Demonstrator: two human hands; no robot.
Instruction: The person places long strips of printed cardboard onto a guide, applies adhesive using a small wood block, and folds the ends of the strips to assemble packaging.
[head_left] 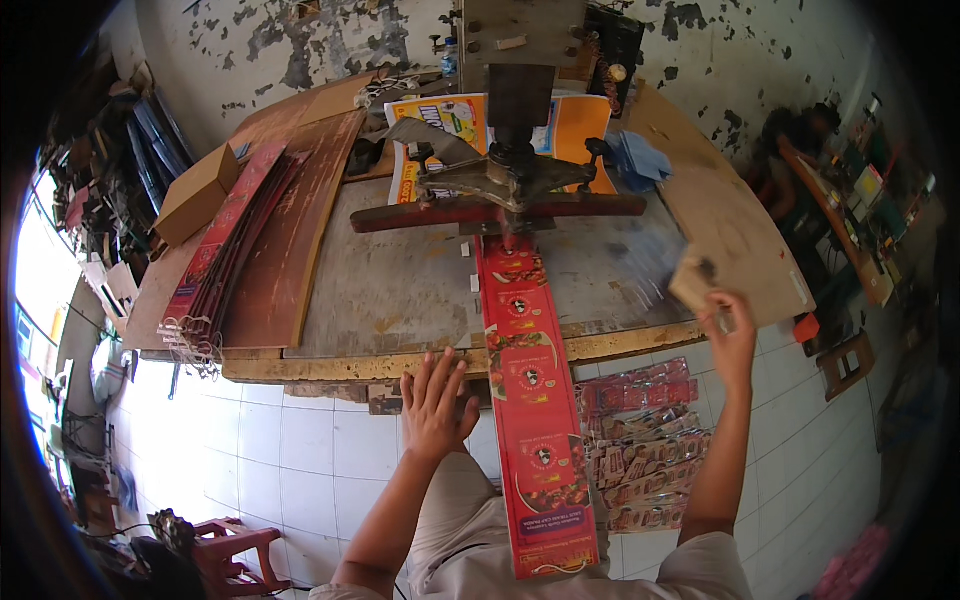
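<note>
A long red printed cardboard strip (528, 390) runs from under a metal press (510, 170) on the worktable (400, 290), over the front edge and down onto my lap. My left hand (436, 400) hovers at the table's front edge, just left of the strip, fingers spread and holding nothing. My right hand (728, 335) is raised at the table's right front corner and grips a small blurred tan block (692, 280). The press has a red wooden crossbar (480, 212) above the strip's far end.
Stacks of red printed strips (225, 240) and brown boards (290, 240) lie on the table's left, beside a cardboard box (195, 193). Orange and yellow printed sheets (450, 125) sit behind the press. Red packets (645, 440) are piled on the tiled floor at right. A person (790, 150) sits far right.
</note>
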